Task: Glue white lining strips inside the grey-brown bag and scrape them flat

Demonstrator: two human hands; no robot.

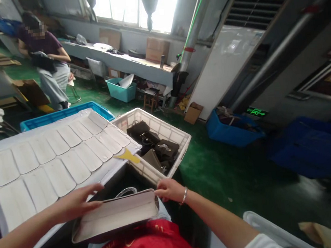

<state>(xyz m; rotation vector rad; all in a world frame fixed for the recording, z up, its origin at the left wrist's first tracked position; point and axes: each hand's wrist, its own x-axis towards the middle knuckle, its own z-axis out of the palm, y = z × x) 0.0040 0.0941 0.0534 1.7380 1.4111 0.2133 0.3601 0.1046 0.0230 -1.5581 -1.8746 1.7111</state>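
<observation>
On my lap lies a dark handbag (118,216) with its pale inner side facing up and a thin dark rim around it. A plastic-wrapped handle (126,191) sticks out behind its far edge. My right hand (169,190), with a bracelet at the wrist, is closed on the bag's far right corner. Over the bag's left part my left hand (76,202) has its fingers spread, the thumb at the far edge; whether it touches is unclear. To the left, pale rounded panels (63,174) lie in two rows on a white-covered table (111,169).
A yellow scraper-like piece (129,155) juts over the table's right corner. Beside it a white crate (181,138) holds several dark bags (166,149). Blue bins (231,127) stand on the green floor at right. A seated person (44,53) works at back left.
</observation>
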